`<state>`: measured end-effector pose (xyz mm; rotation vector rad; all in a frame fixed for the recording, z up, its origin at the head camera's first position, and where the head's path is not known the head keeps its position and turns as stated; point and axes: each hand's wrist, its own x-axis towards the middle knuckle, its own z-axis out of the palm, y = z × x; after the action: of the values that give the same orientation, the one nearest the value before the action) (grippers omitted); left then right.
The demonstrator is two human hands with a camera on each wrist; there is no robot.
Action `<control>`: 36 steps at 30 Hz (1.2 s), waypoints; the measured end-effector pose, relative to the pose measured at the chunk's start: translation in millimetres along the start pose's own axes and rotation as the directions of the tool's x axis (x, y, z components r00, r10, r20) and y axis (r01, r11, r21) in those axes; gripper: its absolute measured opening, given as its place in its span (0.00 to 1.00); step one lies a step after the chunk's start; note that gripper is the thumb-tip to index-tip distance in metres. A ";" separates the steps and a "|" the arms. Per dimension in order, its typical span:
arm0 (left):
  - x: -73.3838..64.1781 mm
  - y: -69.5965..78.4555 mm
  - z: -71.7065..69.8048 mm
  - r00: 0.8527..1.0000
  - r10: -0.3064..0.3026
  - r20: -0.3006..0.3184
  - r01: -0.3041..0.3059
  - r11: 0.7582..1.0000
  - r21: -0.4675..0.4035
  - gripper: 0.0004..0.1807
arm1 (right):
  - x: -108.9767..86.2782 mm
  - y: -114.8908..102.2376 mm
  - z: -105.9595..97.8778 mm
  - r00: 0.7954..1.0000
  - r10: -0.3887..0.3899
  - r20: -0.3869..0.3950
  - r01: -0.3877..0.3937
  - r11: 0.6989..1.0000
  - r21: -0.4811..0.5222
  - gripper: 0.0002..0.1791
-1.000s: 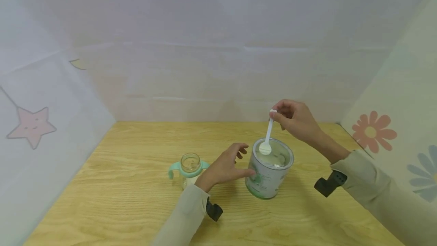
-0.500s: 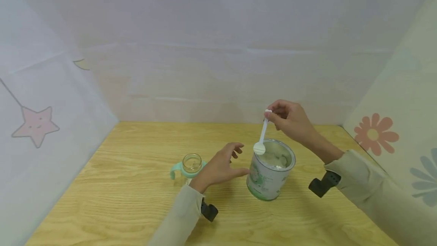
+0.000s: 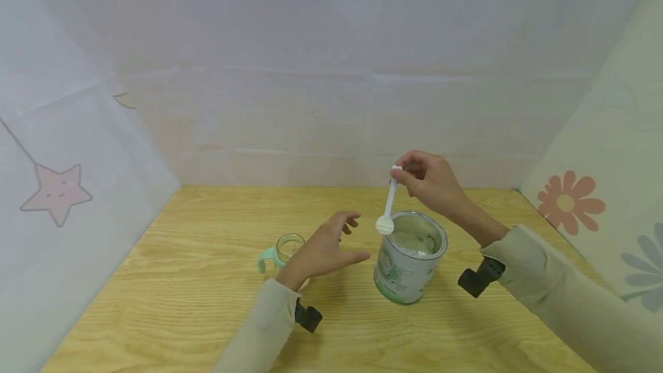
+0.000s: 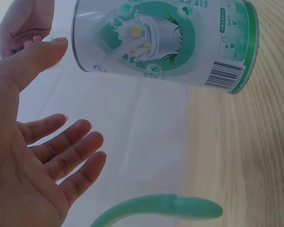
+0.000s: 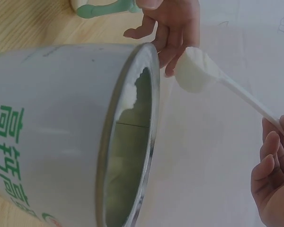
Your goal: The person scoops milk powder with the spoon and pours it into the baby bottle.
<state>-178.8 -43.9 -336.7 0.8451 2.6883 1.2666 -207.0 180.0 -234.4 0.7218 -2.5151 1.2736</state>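
A white long-handled scoop point(image 3: 385, 224) hangs from my right hand point(image 3: 432, 180), which pinches the end of its handle. Pale powder fills the scoop's bowl point(image 5: 195, 71), held just past the left rim of an uncovered milk powder can point(image 3: 406, 275). More powder shows inside that can, which stands upright on the table. My left hand point(image 3: 323, 249) is apart from the can, left of it, thumb and fingers spread and holding nothing. Partly hidden behind the left hand and forearm stands a baby bottle point(image 3: 289, 244) without a cap, with a mint green handle point(image 3: 266, 259).
The wooden table point(image 3: 171, 304) reaches back to a pale cloth backdrop point(image 3: 290, 102). Printed cloth sides stand left and right, with a pink star point(image 3: 56, 193) and a red flower point(image 3: 567, 202). Each wrist wears a small black camera point(image 3: 481, 277).
My right hand has carried the filled scoop leftward, from above the can's opening to beyond its left rim. The left hand has drawn back leftward from the can, covering more of the bottle.
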 end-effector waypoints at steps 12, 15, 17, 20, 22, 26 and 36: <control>-5.3 2.0 -15.6 0.997 0.069 -0.033 -0.067 0.996 0.053 0.40 | 3.2 -3.9 6.6 1.000 -0.003 0.008 0.003 1.000 -0.002 0.08; -7.0 0.6 -20.2 0.998 0.052 -0.043 -0.050 0.997 0.059 0.40 | 4.1 -4.3 7.8 1.000 -0.006 0.007 0.006 1.000 -0.012 0.08; -8.4 -0.3 -23.3 0.998 0.037 -0.050 -0.034 0.998 0.056 0.40 | 4.8 -4.4 8.6 1.000 -0.005 0.009 0.005 1.000 -0.018 0.08; -10.7 -1.9 -27.9 0.998 0.017 -0.062 -0.013 0.998 0.058 0.40 | 5.9 -5.2 10.4 1.000 -0.002 0.017 0.003 1.000 -0.016 0.08; -12.6 -2.6 -31.0 0.997 0.012 -0.073 -0.008 0.998 0.063 0.40 | 6.8 -5.8 11.9 1.000 -0.001 0.022 0.001 1.000 -0.010 0.08; -16.0 -6.1 -35.9 0.996 0.007 -0.088 -0.001 0.997 0.074 0.40 | 8.8 -6.2 15.5 1.000 0.002 0.029 -0.002 1.000 0.005 0.08; -30.6 -17.9 -49.1 0.992 -0.035 -0.121 0.042 0.998 0.056 0.41 | 14.9 -11.5 27.1 0.999 -0.024 0.035 0.025 1.000 -0.010 0.08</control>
<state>-174.2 -102.6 -322.7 0.7423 2.8322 1.2763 -213.3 147.7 -236.4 0.7764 -2.5302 1.2500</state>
